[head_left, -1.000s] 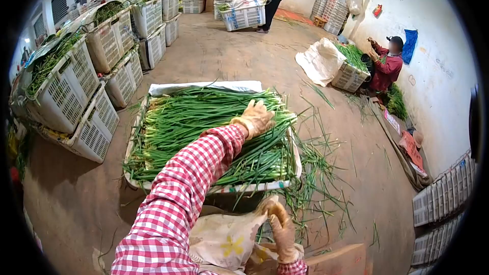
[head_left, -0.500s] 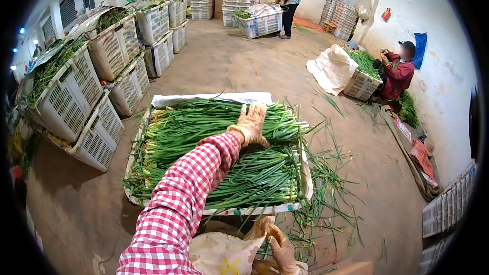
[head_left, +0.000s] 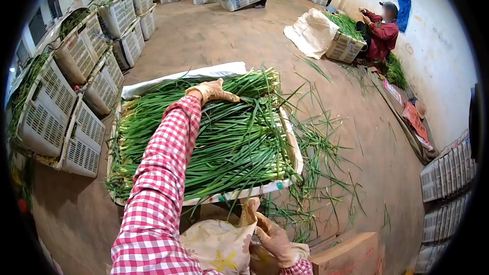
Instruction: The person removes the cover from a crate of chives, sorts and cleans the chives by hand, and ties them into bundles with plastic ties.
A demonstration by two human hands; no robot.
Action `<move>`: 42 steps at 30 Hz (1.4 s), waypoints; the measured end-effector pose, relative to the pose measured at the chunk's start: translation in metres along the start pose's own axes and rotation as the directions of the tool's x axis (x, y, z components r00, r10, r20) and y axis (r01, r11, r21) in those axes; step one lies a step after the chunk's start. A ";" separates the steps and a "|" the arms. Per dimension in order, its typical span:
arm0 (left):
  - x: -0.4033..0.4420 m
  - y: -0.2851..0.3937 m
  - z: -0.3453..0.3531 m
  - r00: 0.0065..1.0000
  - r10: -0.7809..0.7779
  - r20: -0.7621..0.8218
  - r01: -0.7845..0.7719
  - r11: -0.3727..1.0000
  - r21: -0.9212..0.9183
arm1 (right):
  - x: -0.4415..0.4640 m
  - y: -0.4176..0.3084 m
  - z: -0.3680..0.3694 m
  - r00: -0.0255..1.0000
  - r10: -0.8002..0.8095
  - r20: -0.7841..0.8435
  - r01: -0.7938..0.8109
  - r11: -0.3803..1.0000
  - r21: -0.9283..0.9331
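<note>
In front of me, a white crate (head_left: pixel 254 192) holds a thick layer of long, thin green onions (head_left: pixel 224 142), their pale root ends towards the sides. My left hand (head_left: pixel 215 91), in a tan glove, lies on the far part of the layer, fingers stretched and thumb pointing right. Low in the view is my right hand (head_left: pixel 275 240), also gloved, with its fingers closed at the raised edge of a beige flower-printed apron (head_left: pixel 216 244). A strip of white sheeting (head_left: pixel 183 78) lies along the crate's far rim.
Loose green onions (head_left: pixel 321 163) litter the floor right of the crate. Stacked crates (head_left: pixel 48 109) of greens line the left. A cardboard box (head_left: pixel 349 257) stands near my right hand. A person in red (head_left: pixel 382 35) sits by another filled crate (head_left: pixel 344 48).
My view has shifted, so the crate sits higher and further left. My left hand has moved left across the onions, its fingers less spread. The right hand stays at the apron edge.
</note>
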State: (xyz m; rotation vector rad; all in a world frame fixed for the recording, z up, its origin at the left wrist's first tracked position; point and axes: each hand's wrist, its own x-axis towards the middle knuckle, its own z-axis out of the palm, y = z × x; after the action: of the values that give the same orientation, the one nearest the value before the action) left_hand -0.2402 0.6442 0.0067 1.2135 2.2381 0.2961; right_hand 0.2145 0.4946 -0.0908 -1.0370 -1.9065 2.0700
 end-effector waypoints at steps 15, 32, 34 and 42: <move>-0.066 0.016 0.052 0.902 0.372 -0.218 -0.243 0.856 0.456 | 0.060 -0.133 -0.059 0.750 -0.655 -0.092 0.308 0.469 -0.828; -0.028 0.014 0.001 0.961 0.256 0.109 -0.275 0.932 0.238 | 0.275 -0.217 -0.100 0.954 -0.295 0.056 0.073 0.049 -0.996; -0.024 0.030 -0.020 0.979 0.197 -0.042 -0.191 0.973 0.128 | 0.270 -0.226 -0.089 0.972 -0.236 0.019 0.020 0.002 -1.000; 0.065 -0.014 0.042 0.959 0.174 -0.223 -0.140 0.977 0.160 | 0.269 -0.206 -0.094 0.880 -0.470 0.073 0.064 -0.035 -0.997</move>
State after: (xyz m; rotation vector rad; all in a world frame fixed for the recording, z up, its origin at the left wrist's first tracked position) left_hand -0.2532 0.6871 -0.0580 1.5061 2.4025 0.3636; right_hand -0.0040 0.7541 -0.0005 -0.7969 -2.9580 -0.1098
